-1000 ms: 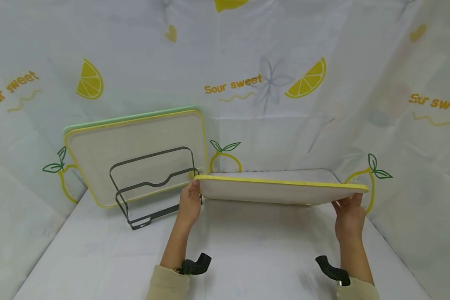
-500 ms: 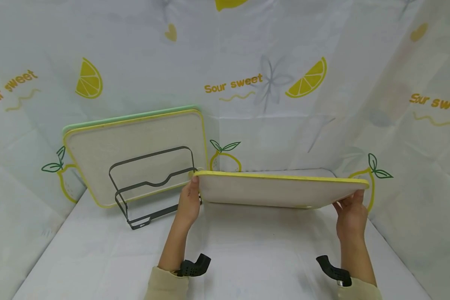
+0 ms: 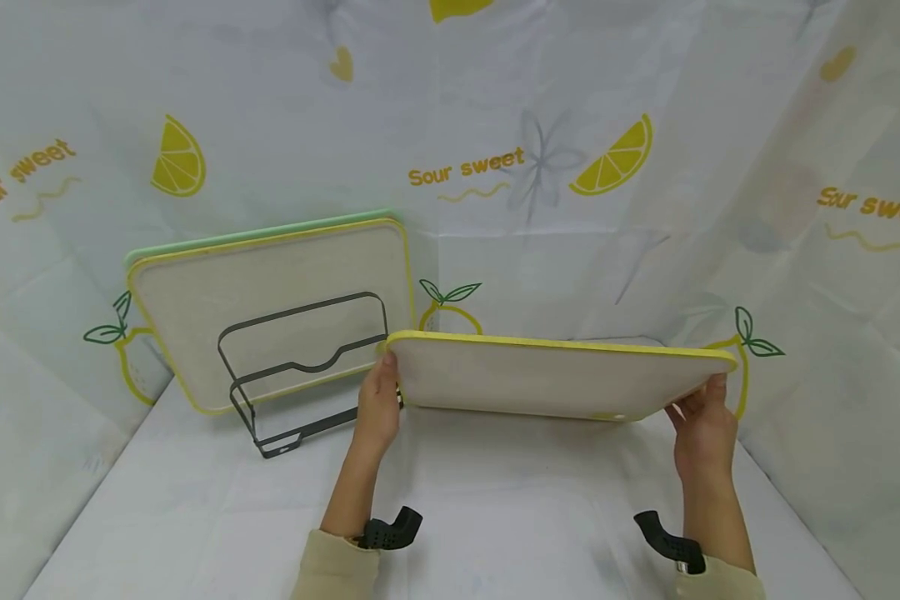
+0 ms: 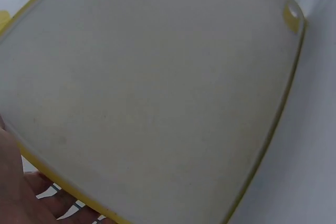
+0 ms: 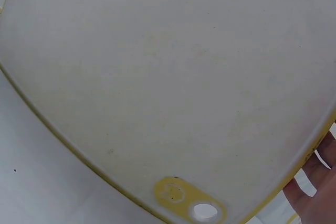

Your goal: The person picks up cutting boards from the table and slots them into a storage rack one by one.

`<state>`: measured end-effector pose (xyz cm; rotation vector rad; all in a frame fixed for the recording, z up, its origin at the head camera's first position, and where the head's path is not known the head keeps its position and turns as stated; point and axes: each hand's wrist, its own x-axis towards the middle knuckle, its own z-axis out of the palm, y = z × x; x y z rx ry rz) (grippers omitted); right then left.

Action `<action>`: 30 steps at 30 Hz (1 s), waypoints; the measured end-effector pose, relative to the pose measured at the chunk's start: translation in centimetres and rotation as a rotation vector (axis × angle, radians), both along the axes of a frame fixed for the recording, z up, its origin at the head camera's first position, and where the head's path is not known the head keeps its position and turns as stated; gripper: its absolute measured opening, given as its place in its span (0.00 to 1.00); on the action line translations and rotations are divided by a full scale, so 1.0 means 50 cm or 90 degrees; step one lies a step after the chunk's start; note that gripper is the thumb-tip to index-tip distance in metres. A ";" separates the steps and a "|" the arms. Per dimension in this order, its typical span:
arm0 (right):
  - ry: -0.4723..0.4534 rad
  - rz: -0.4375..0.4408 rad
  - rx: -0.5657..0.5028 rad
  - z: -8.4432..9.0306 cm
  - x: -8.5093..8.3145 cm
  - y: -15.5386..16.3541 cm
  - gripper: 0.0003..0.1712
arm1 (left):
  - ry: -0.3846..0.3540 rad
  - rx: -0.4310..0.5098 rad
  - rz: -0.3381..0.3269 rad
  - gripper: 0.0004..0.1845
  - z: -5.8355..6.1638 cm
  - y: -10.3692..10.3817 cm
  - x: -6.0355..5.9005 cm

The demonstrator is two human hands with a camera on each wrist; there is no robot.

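Head view: left hand (image 3: 378,400) and right hand (image 3: 701,433) grip opposite short edges of a yellow-rimmed cutting board (image 3: 555,377), held tilted above the table (image 3: 495,500), right of the wire rack (image 3: 307,375). Left wrist view: the board's pale face fills the picture, fingers (image 4: 31,200) curled under its edge. Right wrist view: fingers (image 5: 315,192) clasp the rim beside the board's hanging hole (image 5: 205,211).

A white-covered table (image 3: 195,517) carries a dark wire rack (image 3: 300,375); two boards (image 3: 270,283) stand in it.
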<state>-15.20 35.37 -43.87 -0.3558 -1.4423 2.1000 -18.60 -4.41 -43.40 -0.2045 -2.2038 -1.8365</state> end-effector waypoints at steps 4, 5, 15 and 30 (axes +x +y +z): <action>0.017 0.003 -0.006 -0.006 -0.006 -0.001 0.31 | -0.025 -0.004 -0.003 0.38 -0.017 -0.005 -0.009; 0.020 0.004 -0.007 -0.007 -0.008 -0.001 0.31 | -0.031 -0.004 -0.004 0.39 -0.020 -0.007 -0.010; 0.064 0.055 -0.051 -0.033 -0.009 0.014 0.25 | -0.052 -0.032 0.001 0.43 -0.035 -0.010 -0.019; 0.120 0.070 -0.094 -0.060 -0.020 0.018 0.24 | -0.044 -0.005 -0.014 0.44 -0.032 -0.009 -0.020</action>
